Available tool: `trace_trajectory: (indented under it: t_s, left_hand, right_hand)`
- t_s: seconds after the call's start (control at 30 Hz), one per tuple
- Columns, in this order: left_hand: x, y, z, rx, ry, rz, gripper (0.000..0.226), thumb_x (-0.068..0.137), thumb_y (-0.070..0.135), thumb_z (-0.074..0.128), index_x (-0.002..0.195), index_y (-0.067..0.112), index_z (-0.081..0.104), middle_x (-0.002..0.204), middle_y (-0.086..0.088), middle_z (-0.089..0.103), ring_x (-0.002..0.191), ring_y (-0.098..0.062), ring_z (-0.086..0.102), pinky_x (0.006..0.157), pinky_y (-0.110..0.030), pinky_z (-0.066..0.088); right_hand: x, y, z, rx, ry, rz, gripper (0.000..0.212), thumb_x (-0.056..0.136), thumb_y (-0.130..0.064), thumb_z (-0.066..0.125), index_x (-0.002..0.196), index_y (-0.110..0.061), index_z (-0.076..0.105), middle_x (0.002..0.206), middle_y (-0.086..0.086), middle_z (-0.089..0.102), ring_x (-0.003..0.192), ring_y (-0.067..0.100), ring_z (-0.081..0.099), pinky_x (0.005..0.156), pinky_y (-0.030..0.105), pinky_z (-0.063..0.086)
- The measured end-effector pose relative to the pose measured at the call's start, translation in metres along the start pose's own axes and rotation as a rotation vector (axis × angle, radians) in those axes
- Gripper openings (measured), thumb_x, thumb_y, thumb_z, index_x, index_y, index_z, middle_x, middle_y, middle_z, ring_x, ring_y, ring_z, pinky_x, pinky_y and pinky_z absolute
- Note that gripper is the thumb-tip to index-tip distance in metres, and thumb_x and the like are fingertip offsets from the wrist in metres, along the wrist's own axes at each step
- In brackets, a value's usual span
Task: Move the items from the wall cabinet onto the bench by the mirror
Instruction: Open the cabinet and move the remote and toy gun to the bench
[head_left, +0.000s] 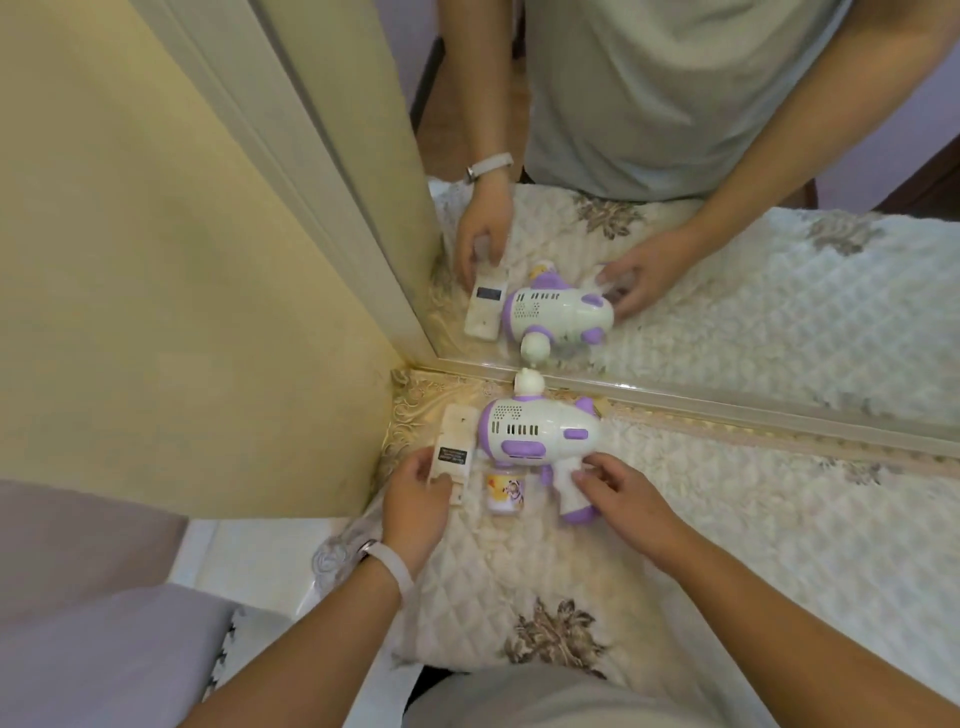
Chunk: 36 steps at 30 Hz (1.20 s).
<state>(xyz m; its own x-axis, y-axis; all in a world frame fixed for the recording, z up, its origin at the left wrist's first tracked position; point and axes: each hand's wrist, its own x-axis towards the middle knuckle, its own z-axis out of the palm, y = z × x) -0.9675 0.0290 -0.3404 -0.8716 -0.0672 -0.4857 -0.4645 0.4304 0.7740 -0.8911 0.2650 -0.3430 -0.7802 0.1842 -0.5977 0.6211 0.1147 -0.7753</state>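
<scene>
As both lie on the bench (727, 545), left hand (415, 493) pinching the remote (457, 431), right hand (628, 499) gripping the toy blaster (540, 428) handle.

A quilted cream bench (675, 525) carries three things by the mirror (753, 322): a flat white handset (458, 434) at its left corner, a purple-and-white toy gun (537, 431) beside its frame, a small bottle (505, 492) farther out.

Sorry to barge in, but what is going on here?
A person is handling items on the quilted bench by the mirror. The left hand holds a beige boxy device near the corner; the right hand holds the grip of a white-and-purple toy blaster. A small bottle sits between them.
</scene>
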Motion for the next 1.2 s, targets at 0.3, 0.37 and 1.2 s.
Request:
trace_trajectory:
  t_s: [0.3,0.37,1.2]
  left_hand:
    - [-0.081,0.001,-0.009,0.282,0.126,0.3,0.032,0.09,0.011,0.06,0.122,0.013,0.06,0.121,0.001,0.059,0.115,-0.016,0.053,0.099,-0.03,0.04]
    - [-0.101,0.002,-0.01,0.382,0.144,0.336,0.038,0.088,0.023,0.058,0.125,0.012,0.059,0.124,-0.002,0.06,0.118,-0.019,0.053,0.1,-0.028,0.037]
    - [-0.383,-0.145,-0.091,0.894,0.686,0.108,0.04,0.088,0.046,0.049,0.12,0.025,0.063,0.126,-0.001,0.063,0.118,-0.024,0.057,0.1,-0.043,0.043]
  right_hand:
    - [-0.032,-0.011,-0.032,-0.338,0.01,-0.244,0.04,0.094,-0.04,0.059,0.128,-0.021,0.059,0.118,-0.008,0.059,0.1,0.007,0.058,0.084,0.023,0.044]
    - [-0.043,-0.016,-0.036,-0.461,-0.015,-0.347,0.043,0.094,-0.042,0.058,0.131,-0.022,0.058,0.125,-0.008,0.056,0.11,0.009,0.054,0.092,0.027,0.043]
    - [-0.207,-0.03,0.136,-1.243,-0.629,-1.53,0.052,0.089,-0.054,0.047,0.125,-0.018,0.062,0.124,0.003,0.064,0.114,0.025,0.058,0.087,0.041,0.053]
